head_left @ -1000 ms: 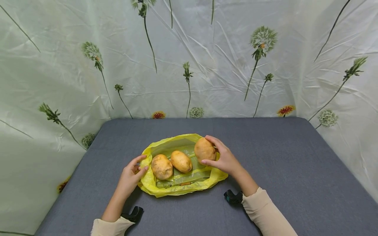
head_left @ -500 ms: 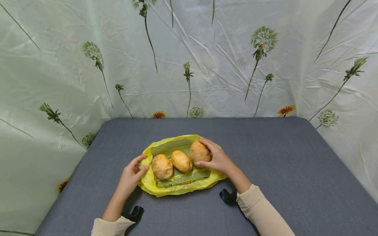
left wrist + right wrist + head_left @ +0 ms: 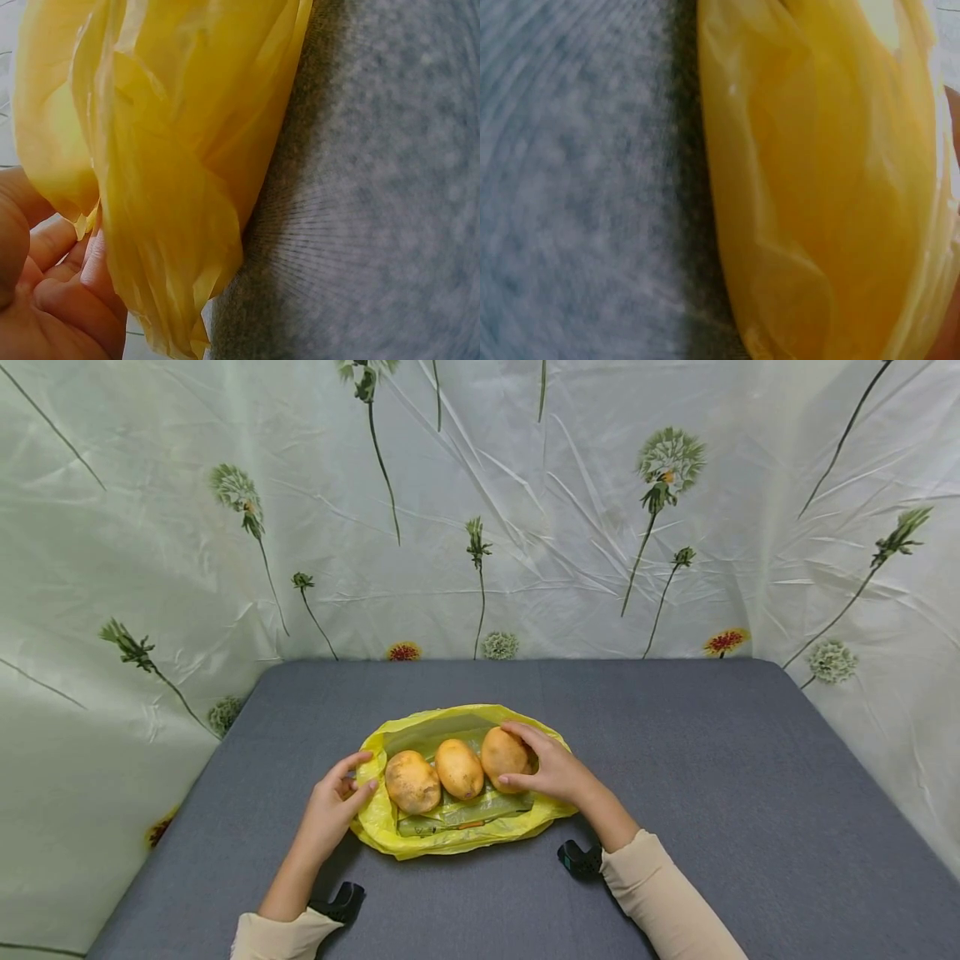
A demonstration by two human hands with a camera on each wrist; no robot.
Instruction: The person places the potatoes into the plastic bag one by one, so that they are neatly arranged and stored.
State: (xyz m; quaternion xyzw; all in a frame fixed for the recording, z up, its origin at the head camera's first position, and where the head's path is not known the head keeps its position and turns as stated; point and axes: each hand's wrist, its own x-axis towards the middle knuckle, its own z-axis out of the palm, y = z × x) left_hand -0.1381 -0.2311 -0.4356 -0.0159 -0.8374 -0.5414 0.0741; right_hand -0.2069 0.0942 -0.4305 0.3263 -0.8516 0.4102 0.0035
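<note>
In the head view a yellow plastic bag [image 3: 480,842] lies spread open with three potatoes in a row inside. The left potato [image 3: 413,782] is larger than the middle potato [image 3: 459,769], and the two sit side by side. My right hand [image 3: 553,770] reaches over the bag's right rim and grips the right potato [image 3: 501,761] between thumb and fingers, right beside the middle one. At the opposite rim, my left hand [image 3: 330,800] holds the bag's edge with thumb and fingers. The left wrist view shows the yellow plastic [image 3: 172,165] gathered at these fingers [image 3: 96,266].
The bag stands on a table with a grey cloth top [image 3: 675,735]. A pale curtain [image 3: 555,510] printed with flowers hangs behind and along the sides. Black wrist mounts [image 3: 343,906] sit by both sleeves.
My right hand has moved left and slightly nearer with the right potato, lowering it beside the middle one. The middle potato has turned more upright. My left hand has stayed in place.
</note>
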